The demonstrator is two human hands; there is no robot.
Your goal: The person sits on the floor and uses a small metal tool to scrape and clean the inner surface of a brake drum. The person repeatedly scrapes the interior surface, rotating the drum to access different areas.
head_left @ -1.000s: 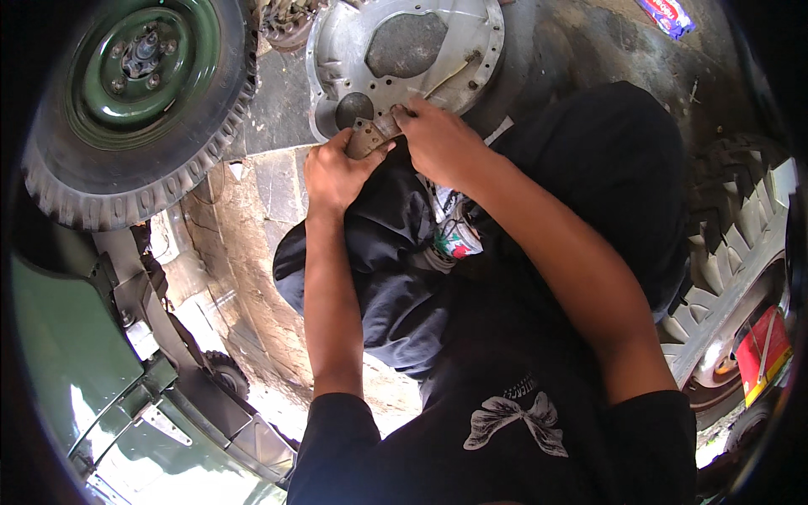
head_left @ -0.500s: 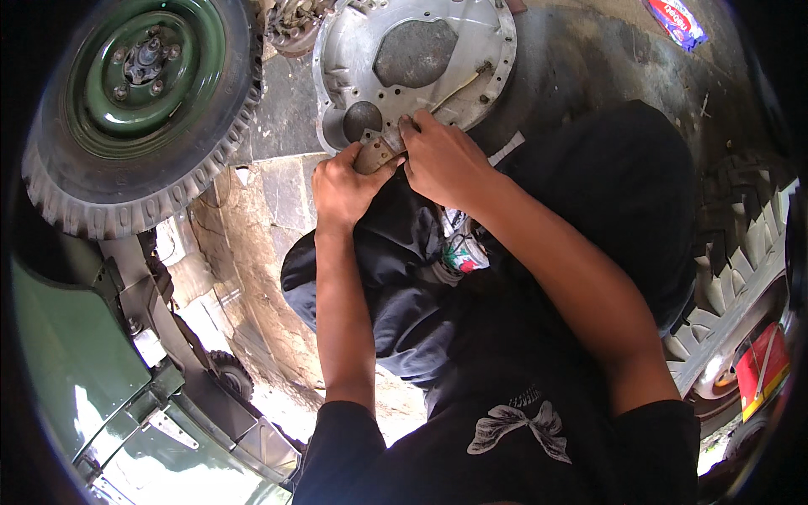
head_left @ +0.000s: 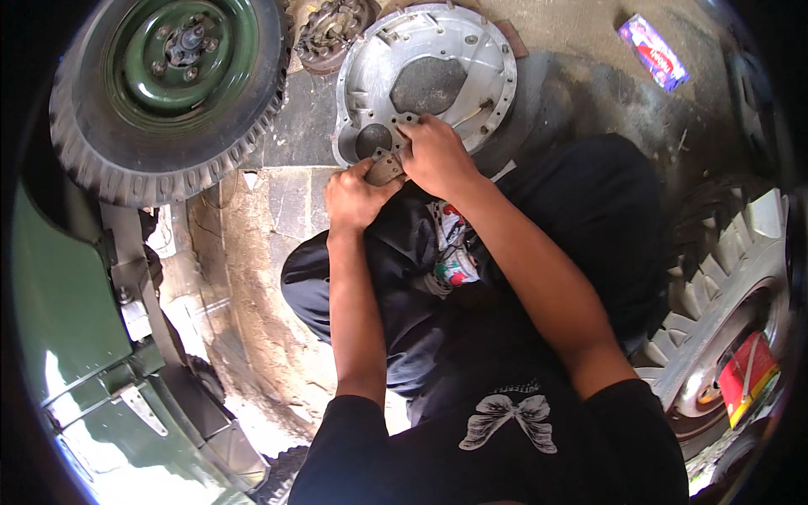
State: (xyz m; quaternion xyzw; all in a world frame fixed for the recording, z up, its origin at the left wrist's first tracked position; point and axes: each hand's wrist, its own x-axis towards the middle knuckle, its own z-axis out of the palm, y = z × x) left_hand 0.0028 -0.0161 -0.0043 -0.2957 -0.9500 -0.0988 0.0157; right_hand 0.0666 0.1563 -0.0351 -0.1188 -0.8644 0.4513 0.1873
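A small flat metal plate (head_left: 385, 171) with holes is held at the near edge of a large round cast-metal housing (head_left: 370, 80). My left hand (head_left: 352, 198) is closed on the plate's left side, thumb below and fingers above. My right hand (head_left: 439, 158) is closed at the plate's right end, its fingers curled; the palm hides that end. Right fingertips lie over the housing's near rim. The housing rests flat on the floor, with a large central opening and a smaller round hole beside my left fingers. A thin rod (head_left: 473, 114) lies across its right part.
A tyre on a green wheel (head_left: 181, 118) is at the upper left, above green vehicle bodywork (head_left: 76, 286). Behind the housing sits a greasy round mechanical part (head_left: 335, 32). A purple packet (head_left: 655, 52) lies at the far right. Another tyre (head_left: 715, 286) and a red box (head_left: 747, 379) are at the right.
The view has shifted, so the housing, wheel and packet appear farther right or lower. Both hands stay on the plate at the housing's edge, with the right fingers slightly repositioned.
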